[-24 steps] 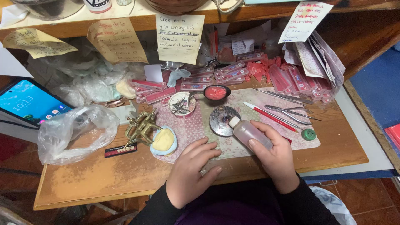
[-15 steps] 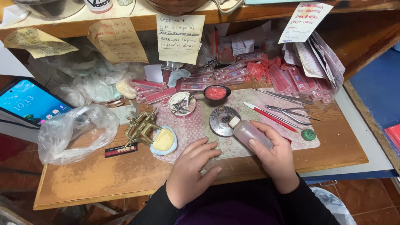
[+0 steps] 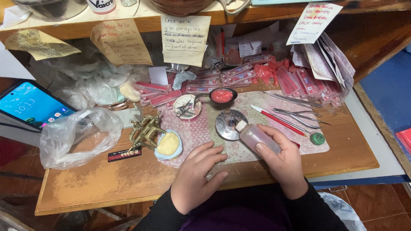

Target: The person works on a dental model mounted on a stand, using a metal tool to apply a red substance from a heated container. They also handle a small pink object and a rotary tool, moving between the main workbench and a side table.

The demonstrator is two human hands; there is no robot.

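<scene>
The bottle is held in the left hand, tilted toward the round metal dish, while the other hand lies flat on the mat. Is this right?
Not quite. The head view shows the bottle in the right hand, not the left. It does tilt toward the round metal dish, and the left hand lies flat on the mat.

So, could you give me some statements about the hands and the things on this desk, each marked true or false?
1. The right hand holds a small bottle. True.
2. The left hand grips the pliers. False: it lies flat on the mat; the pliers lie untouched.
3. The phone screen is dark. False: it is lit.
4. A clear plastic bag lies left of the brass articulator. True.
</scene>
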